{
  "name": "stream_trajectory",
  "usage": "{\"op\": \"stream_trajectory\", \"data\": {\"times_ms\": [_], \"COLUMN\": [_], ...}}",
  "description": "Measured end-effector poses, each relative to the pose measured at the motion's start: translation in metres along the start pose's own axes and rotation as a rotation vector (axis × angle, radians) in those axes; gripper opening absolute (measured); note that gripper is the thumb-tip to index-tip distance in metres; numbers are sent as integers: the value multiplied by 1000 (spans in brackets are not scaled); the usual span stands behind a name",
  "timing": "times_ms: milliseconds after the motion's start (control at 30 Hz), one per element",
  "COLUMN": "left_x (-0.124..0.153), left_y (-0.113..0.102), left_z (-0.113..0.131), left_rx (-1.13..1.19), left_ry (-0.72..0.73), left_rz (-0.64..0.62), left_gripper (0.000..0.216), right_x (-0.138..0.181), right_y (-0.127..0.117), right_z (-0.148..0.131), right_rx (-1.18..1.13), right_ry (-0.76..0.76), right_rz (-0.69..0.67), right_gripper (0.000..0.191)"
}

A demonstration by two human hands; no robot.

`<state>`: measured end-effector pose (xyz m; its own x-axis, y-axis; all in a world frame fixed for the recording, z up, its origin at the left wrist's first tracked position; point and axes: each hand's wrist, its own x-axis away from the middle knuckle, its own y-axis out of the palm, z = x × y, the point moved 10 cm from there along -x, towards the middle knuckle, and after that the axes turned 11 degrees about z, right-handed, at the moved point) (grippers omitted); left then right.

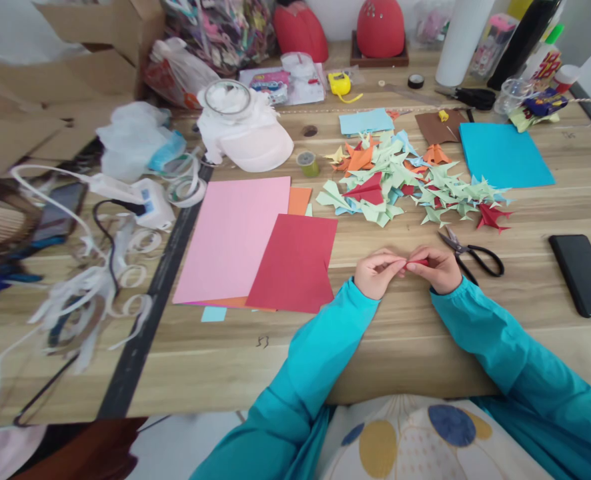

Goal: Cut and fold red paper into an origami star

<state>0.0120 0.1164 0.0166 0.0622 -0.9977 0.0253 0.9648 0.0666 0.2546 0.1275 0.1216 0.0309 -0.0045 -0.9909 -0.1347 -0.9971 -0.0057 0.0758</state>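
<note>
Between my two hands is a small piece of folded red paper [417, 263], mostly covered by fingers. My left hand [379, 272] pinches its left end, and my right hand [438, 268] grips the right end between thumb and fingers. Just right of my right hand lie black-handled scissors [475, 253], blades toward the back. Beyond both hands spreads a pile of folded paper pieces [385, 167], mostly pale green, with some orange, red and blue. To the left, a red paper sheet [295, 263] overlaps a pink sheet [240, 233].
A phone [583, 273] lies at the right. Blue paper [505, 153], a yellow tape measure [340, 84] and a tall white bottle [463, 43] are farther back. Cables and white strips [90, 293] clutter the left, beside a cardboard box [95, 73].
</note>
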Motion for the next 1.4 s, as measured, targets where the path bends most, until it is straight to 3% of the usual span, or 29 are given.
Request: {"op": "stream_trajectory", "data": {"times_ms": [233, 567, 833, 1400], "left_x": [2, 1, 0, 1], "left_y": [3, -3, 0, 2], "left_z": [1, -6, 4, 10], "left_rx": [-22, 13, -11, -83], "left_ry": [-6, -98, 22, 85], "left_rz": [-29, 51, 20, -54], "left_gripper": [17, 24, 16, 14], "right_x": [1, 0, 0, 2], "right_y": [0, -10, -2, 2], "right_z": [-2, 17, -3, -3], "right_rx": [-10, 33, 16, -34], "right_ry": [2, 67, -21, -8], "right_rz": [-21, 12, 1, -19], "right_gripper": [14, 22, 10, 8]}}
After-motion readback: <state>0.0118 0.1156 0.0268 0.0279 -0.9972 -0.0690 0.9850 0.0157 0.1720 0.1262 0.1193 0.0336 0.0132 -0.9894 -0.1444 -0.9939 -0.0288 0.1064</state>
